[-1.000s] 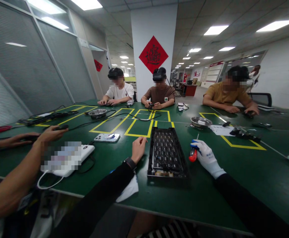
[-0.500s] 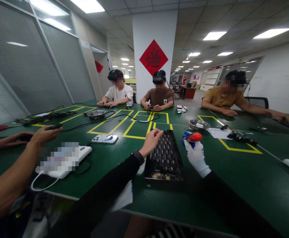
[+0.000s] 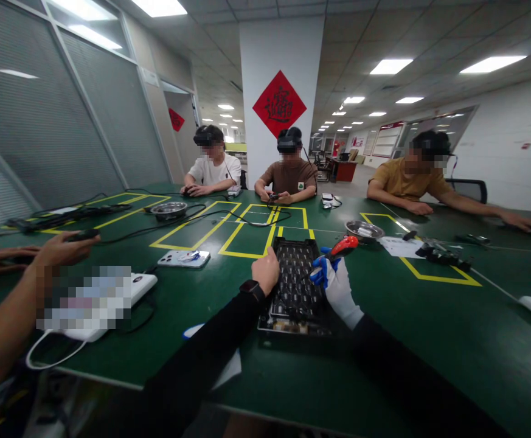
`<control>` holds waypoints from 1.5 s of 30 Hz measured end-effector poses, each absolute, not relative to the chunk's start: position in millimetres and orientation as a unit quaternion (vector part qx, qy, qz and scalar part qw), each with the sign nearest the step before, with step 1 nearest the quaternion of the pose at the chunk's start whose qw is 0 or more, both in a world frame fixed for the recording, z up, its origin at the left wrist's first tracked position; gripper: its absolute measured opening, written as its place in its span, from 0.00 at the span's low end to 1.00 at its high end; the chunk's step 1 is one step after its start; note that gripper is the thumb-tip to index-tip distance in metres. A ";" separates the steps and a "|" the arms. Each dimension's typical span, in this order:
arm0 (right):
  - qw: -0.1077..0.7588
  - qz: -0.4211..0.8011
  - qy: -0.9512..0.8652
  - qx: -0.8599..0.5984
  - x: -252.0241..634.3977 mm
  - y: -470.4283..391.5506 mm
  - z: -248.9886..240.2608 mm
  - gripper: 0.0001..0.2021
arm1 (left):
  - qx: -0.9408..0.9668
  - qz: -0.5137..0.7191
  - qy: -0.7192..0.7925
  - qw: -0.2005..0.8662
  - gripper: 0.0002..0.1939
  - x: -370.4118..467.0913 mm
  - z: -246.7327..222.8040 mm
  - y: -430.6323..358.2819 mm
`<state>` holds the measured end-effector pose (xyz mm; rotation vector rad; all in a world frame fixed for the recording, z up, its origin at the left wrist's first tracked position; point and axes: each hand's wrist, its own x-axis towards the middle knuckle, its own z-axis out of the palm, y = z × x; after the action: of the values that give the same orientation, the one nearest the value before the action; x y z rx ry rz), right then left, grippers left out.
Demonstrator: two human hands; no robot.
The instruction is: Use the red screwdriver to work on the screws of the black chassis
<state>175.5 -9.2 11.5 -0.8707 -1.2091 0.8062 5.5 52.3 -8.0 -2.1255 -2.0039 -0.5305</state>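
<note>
A black rectangular device casing (image 3: 295,283) lies open on the green table, with rows of small shiny cells inside and a brownish strip, perhaps a circuit board, at its near end. My bare left hand (image 3: 266,272), with a watch on the wrist, is curled round the casing's left edge. In a white and blue glove, my right hand (image 3: 337,281) grips a screwdriver with a red handle (image 3: 345,245). Its handle points up and to the right, and its shaft slants down over the casing's right side. The tip is too dark to make out.
Left of me, a co-worker's hand (image 3: 64,249) holds a small dark object above a white box (image 3: 144,286) with a cable. A phone (image 3: 183,259) lies near it. Metal bowls (image 3: 364,230) and dark parts (image 3: 443,250) stand farther off. Several people sit around the table.
My right hand has moved left with the screwdriver, from beside the casing to over its right side. My left hand has come down from above the casing to its left edge.
</note>
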 end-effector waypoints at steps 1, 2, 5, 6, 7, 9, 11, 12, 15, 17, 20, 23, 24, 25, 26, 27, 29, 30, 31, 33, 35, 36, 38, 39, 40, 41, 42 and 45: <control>0.663 0.355 -0.535 -0.384 175.4 -5.9 12.8 0.16 | -0.715 -0.173 -0.672 0.085 0.18 6.5 -6.6 55.8; 0.665 0.354 -0.535 -0.382 175.2 -3.7 14.6 0.16 | -0.716 -0.168 -0.673 0.083 0.19 7.5 -5.1 59.6; 0.657 0.374 -0.540 -0.371 173.5 -3.6 22.6 0.17 | -0.717 -0.159 -0.675 0.074 0.18 10.5 -0.2 72.0; 0.651 0.383 -0.541 -0.369 172.8 -5.4 25.3 0.17 | -0.716 -0.158 -0.676 0.073 0.17 11.5 1.7 75.9; 0.647 0.391 -0.541 -0.370 172.1 -7.6 27.8 0.17 | -0.715 -0.158 -0.677 0.072 0.17 12.5 3.7 79.1; 0.643 0.401 -0.533 -0.375 170.8 -12.4 31.2 0.18 | -0.709 -0.160 -0.683 0.071 0.16 14.2 8.1 83.1; 0.650 0.415 -0.514 -0.375 170.4 -16.0 32.2 0.18 | -0.700 -0.167 -0.690 0.076 0.16 14.6 12.9 82.9; 0.657 0.427 -0.500 -0.369 170.7 -17.0 31.8 0.18 | -0.696 -0.180 -0.691 0.082 0.16 14.3 15.0 81.1; 0.674 0.469 -0.459 -0.339 173.3 -17.0 28.0 0.21 | -0.714 -0.249 -0.649 0.078 0.15 11.9 19.4 69.6; 0.678 0.488 -0.441 -0.327 175.4 -16.2 25.3 0.22 | -0.746 -0.292 -0.598 0.030 0.14 10.9 20.7 58.3; 0.683 0.494 -0.429 -0.324 176.7 -18.0 24.2 0.22 | -0.781 -0.330 -0.526 -0.066 0.13 13.4 22.4 39.4; 0.689 0.476 -0.434 -0.332 175.1 -23.7 26.0 0.21 | -0.821 -0.356 -0.419 -0.151 0.15 18.8 24.8 23.8; 0.690 0.465 -0.440 -0.337 174.4 -25.8 26.7 0.21 | -0.833 -0.357 -0.381 -0.183 0.16 20.4 25.3 20.0; 0.691 0.454 -0.447 -0.343 173.7 -27.7 27.1 0.20 | -0.841 -0.354 -0.347 -0.219 0.16 21.5 25.3 17.1; 0.691 0.441 -0.454 -0.349 173.1 -29.2 27.4 0.20 | -0.843 -0.348 -0.321 -0.255 0.17 22.1 24.9 14.8; 0.688 0.431 -0.463 -0.356 172.7 -30.3 27.4 0.20 | -0.841 -0.341 -0.303 -0.291 0.17 22.2 23.9 13.2; 0.678 0.420 -0.477 -0.369 171.9 -31.1 27.2 0.20 | -0.830 -0.330 -0.286 -0.346 0.16 21.4 21.1 11.3; 0.674 0.417 -0.481 -0.375 171.5 -31.1 26.9 0.21 | -0.825 -0.328 -0.283 -0.363 0.17 20.8 19.6 10.8; 0.670 0.417 -0.482 -0.381 171.0 -31.0 26.6 0.21 | -0.821 -0.328 -0.283 -0.373 0.17 20.2 18.2 10.6; 0.663 0.417 -0.484 -0.390 170.0 -31.0 26.0 0.21 | -0.818 -0.331 -0.287 -0.373 0.16 19.3 16.7 10.8; 0.659 0.418 -0.486 -0.392 169.4 -31.9 25.5 0.20 | -0.816 -0.336 -0.300 -0.363 0.14 18.8 16.7 11.6; 0.657 0.422 -0.489 -0.388 169.4 -32.7 25.5 0.20 | -0.814 -0.341 -0.305 -0.357 0.14 18.6 17.2 12.1; 0.657 0.431 -0.494 -0.373 169.6 -34.3 26.0 0.19 | -0.811 -0.357 -0.307 -0.347 0.13 18.2 18.8 13.2; 0.658 0.434 -0.494 -0.366 169.7 -34.8 26.5 0.18 | -0.810 -0.367 -0.304 -0.342 0.13 18.0 19.6 13.6; 0.659 0.436 -0.495 -0.362 169.7 -34.9 27.0 0.18 | -0.810 -0.374 -0.300 -0.338 0.12 18.0 20.2 13.8; 0.657 0.439 -0.496 -0.361 169.5 -34.7 27.4 0.17 | -0.810 -0.378 -0.297 -0.335 0.12 18.0 20.6 13.9; 0.655 0.443 -0.493 -0.363 169.2 -33.9 27.7 0.17 | -0.812 -0.376 -0.296 -0.334 0.11 18.1 20.7 13.9; 0.651 0.456 -0.472 -0.381 168.2 -30.0 27.2 0.18 | -0.820 -0.344 -0.303 -0.342 0.10 18.8 19.6 13.7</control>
<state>168.2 -30.0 27.2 -0.8660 -1.0712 1.0346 18.8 13.7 19.6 -3.3529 -1.2373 -1.4061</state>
